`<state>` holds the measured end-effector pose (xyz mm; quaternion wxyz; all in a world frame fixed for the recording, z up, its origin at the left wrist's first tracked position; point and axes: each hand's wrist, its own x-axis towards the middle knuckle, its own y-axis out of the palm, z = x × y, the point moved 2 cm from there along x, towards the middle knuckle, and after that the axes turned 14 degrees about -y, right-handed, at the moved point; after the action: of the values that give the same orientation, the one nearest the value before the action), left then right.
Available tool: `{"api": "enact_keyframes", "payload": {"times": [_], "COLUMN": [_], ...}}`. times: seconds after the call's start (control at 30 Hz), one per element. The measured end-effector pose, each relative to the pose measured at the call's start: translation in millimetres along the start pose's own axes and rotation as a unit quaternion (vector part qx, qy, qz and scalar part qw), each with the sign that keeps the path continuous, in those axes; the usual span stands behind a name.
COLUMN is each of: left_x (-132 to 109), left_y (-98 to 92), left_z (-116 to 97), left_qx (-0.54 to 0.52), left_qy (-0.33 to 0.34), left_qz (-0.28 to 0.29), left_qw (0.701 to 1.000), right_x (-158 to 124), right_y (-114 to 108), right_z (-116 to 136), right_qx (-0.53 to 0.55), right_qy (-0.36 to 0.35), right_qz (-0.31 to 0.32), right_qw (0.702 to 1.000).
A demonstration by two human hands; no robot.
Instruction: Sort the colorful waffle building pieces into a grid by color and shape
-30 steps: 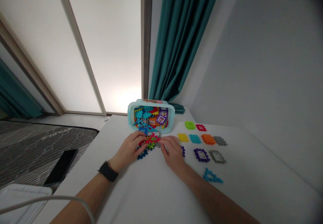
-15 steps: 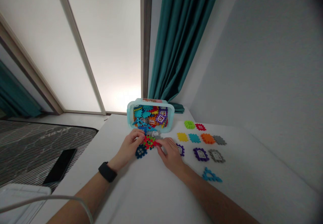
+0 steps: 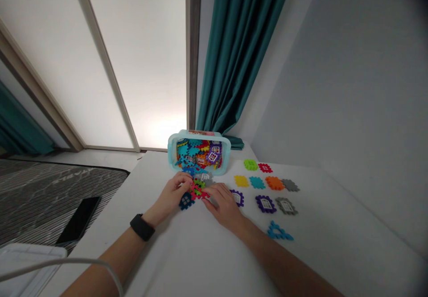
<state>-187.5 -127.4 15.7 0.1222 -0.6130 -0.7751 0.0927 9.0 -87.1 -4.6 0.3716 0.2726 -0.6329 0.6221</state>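
Note:
A light blue plastic box [image 3: 171, 150] lies tipped on its side on the white table [image 3: 207, 252], spilling coloured interlocking toy tiles. My left hand [image 3: 171, 197], with a black watch on the wrist, and my right hand [image 3: 223, 203] meet just in front of the box. Both pinch a small cluster of red and green tiles [image 3: 198, 187] between their fingertips. A dark blue window tile [image 3: 186, 201] lies under my left fingers, and a purple tile [image 3: 237, 197] lies beside my right hand.
Sorted tiles lie in rows to the right: green [image 3: 250, 164], magenta [image 3: 265, 168], yellow [image 3: 241, 181], teal [image 3: 257, 182], orange [image 3: 274, 183], grey [image 3: 290, 185], purple window [image 3: 265, 204], grey window [image 3: 286, 205], blue triangle [image 3: 279, 233]. A black phone [image 3: 79, 220] lies at left. A teal curtain [image 3: 234, 56] hangs behind.
Both hands have drawn slightly nearer to me with the red and green tile cluster, turning it between the fingertips. The right hand slid left, uncovering more of the purple tile.

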Motion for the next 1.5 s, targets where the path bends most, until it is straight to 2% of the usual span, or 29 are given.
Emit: {"api": "enact_keyframes", "payload": {"times": [0.13, 0.27, 0.4, 0.5, 0.6, 0.73, 0.83, 1.03, 1.3, 1.4, 1.5], "left_x": [-2, -3, -3, -3, -1, 4, 6, 3, 3, 0, -4], "left_y": [1.4, 4.3, 7.8, 7.1, 2.8, -3.1, -4.2, -5.3, -3.7, -3.2, -4.0], "left_z": [-4, -7, -7, -5, -3, 3, 6, 3, 4, 1, -4], "left_qx": [-0.001, 0.006, -0.018, -0.043, -0.053, -0.010, 0.033, 0.067, 0.091, 0.121, 0.200], "left_qy": [-0.013, 0.012, 0.006, -0.025, -0.044, 0.000, 0.038, 0.111, 0.110, 0.121, 0.163], "left_qz": [0.015, 0.068, 0.100, 0.084, 0.045, 0.020, 0.049, 0.071, 0.068, 0.053, 0.010], "left_qw": [1.000, 0.998, 0.995, 0.995, 0.997, 1.000, 0.998, 0.989, 0.987, 0.984, 0.966], "right_x": [-2, -3, -1, 2, 6, 8, 7, 3, 0, 0, -1], "right_y": [1, 1, 0, -1, -2, -4, -5, -2, 0, 0, 0], "right_z": [0, -3, -3, 1, 5, 6, 4, 0, -5, -6, -7], "right_qx": [0.008, -0.006, -0.038, -0.049, -0.049, -0.067, -0.109, -0.128, -0.126, -0.122, -0.116], "right_qy": [0.022, 0.050, 0.039, 0.005, -0.036, -0.039, -0.026, -0.030, -0.023, -0.017, 0.014], "right_qz": [-0.015, -0.045, -0.051, -0.027, 0.004, -0.009, -0.034, -0.003, 0.022, 0.017, 0.005], "right_qw": [1.000, 0.998, 0.997, 0.998, 0.998, 0.997, 0.993, 0.991, 0.991, 0.992, 0.993]}}
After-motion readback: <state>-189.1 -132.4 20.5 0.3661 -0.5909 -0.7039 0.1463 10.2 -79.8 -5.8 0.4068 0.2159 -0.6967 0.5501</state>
